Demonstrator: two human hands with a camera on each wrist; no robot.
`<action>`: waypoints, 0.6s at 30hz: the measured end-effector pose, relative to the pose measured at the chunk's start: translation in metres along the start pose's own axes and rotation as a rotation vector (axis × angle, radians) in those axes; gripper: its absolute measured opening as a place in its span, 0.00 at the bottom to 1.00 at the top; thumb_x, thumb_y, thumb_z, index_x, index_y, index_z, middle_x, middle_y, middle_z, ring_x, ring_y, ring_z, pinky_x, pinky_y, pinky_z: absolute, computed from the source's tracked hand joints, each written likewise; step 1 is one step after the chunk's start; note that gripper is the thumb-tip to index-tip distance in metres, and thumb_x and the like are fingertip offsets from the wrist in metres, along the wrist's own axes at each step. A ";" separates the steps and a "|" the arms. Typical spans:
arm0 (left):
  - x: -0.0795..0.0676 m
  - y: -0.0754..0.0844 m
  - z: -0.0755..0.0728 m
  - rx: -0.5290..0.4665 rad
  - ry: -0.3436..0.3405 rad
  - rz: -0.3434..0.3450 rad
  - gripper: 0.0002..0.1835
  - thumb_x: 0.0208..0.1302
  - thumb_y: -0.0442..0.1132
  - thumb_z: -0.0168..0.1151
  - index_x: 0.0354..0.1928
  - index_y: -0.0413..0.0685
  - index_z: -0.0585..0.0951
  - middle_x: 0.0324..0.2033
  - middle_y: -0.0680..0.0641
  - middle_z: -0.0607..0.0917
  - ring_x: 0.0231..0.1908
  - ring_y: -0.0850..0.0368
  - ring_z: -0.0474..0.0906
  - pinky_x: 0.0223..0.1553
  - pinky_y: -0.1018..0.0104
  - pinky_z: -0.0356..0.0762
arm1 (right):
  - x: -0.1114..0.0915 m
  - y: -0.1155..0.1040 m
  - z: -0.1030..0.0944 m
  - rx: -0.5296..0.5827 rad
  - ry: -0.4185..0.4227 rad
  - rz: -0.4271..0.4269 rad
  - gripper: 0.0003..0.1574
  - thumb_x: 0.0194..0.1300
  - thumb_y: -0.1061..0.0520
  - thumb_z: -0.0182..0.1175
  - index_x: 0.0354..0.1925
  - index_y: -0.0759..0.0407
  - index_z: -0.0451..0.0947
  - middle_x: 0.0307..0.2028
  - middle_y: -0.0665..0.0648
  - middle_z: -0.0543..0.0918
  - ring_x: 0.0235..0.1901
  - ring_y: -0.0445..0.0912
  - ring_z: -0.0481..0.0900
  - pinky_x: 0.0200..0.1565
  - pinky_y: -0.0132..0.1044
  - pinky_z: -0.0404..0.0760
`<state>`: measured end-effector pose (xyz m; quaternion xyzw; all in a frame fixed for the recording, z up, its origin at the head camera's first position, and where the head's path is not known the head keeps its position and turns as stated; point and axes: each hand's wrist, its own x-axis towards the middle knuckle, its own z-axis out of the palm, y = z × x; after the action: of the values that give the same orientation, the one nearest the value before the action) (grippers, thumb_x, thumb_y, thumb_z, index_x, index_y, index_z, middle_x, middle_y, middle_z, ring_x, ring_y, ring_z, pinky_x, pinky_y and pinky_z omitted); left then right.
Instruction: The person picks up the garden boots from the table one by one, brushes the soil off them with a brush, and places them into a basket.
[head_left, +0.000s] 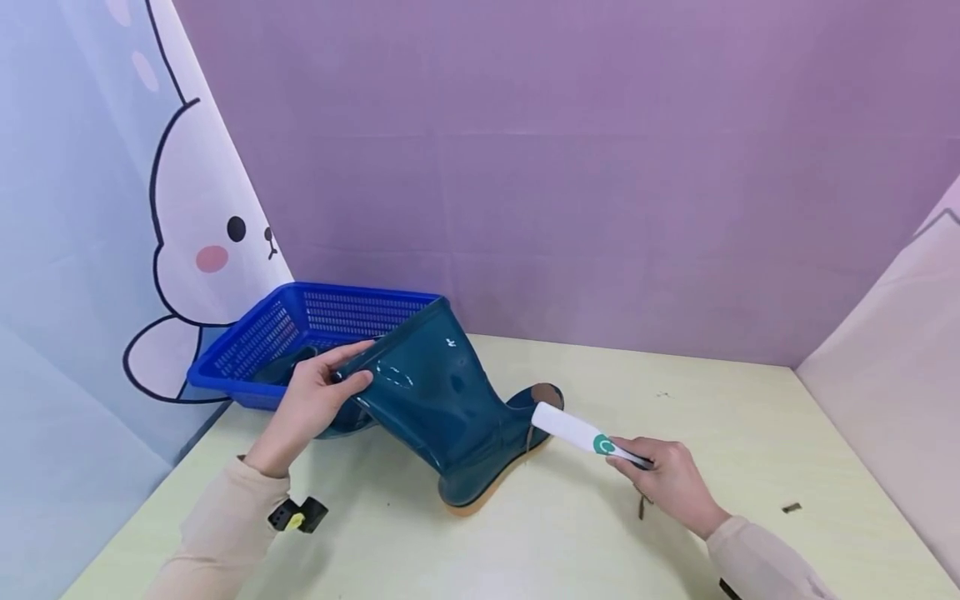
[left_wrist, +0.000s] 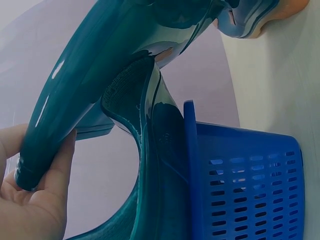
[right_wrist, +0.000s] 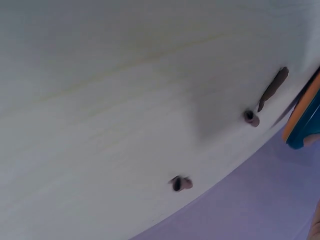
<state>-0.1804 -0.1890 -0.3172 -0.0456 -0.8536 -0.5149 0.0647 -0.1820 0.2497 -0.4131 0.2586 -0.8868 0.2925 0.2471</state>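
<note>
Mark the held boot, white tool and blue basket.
Held boot (head_left: 442, 396): head view, on its shaft.
White tool (head_left: 571, 428): head view, on its flat head.
Blue basket (left_wrist: 246, 183): left wrist view, on its wall.

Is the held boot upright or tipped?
Tipped: the held boot slants in the head view, its shaft leaning toward the blue basket.

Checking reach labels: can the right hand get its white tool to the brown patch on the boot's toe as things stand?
Likely yes: in the head view, the right hand holds the white tool near the brown patch, with nothing visible between.
</note>
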 end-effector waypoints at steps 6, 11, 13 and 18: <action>-0.002 -0.001 0.000 -0.007 0.006 -0.009 0.24 0.64 0.46 0.54 0.62 0.54 0.69 0.58 0.43 0.73 0.47 0.50 0.71 0.42 0.65 0.67 | 0.000 -0.003 0.006 0.007 -0.071 0.005 0.14 0.43 0.62 0.70 0.34 0.57 0.85 0.23 0.45 0.83 0.15 0.26 0.59 0.16 0.18 0.60; -0.002 -0.001 0.000 -0.014 0.009 0.001 0.24 0.64 0.46 0.54 0.62 0.54 0.69 0.57 0.44 0.74 0.47 0.50 0.70 0.41 0.65 0.67 | 0.000 -0.002 0.003 -0.009 -0.085 0.023 0.13 0.43 0.63 0.70 0.34 0.57 0.85 0.23 0.46 0.83 0.15 0.26 0.58 0.15 0.19 0.60; -0.001 -0.001 0.001 -0.013 0.009 0.001 0.24 0.64 0.46 0.54 0.62 0.54 0.69 0.57 0.43 0.74 0.47 0.50 0.70 0.40 0.65 0.67 | 0.000 -0.001 0.002 -0.020 -0.077 0.019 0.14 0.43 0.63 0.70 0.33 0.57 0.85 0.22 0.45 0.83 0.15 0.26 0.58 0.16 0.19 0.60; 0.000 -0.002 0.002 -0.001 0.004 -0.008 0.24 0.64 0.46 0.54 0.62 0.54 0.69 0.57 0.43 0.73 0.46 0.50 0.70 0.39 0.66 0.67 | -0.001 0.004 0.000 -0.046 -0.074 0.003 0.14 0.42 0.63 0.70 0.33 0.56 0.85 0.21 0.44 0.83 0.15 0.25 0.57 0.16 0.18 0.59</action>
<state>-0.1812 -0.1885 -0.3196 -0.0411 -0.8535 -0.5155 0.0642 -0.1831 0.2529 -0.4151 0.2623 -0.9022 0.2624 0.2198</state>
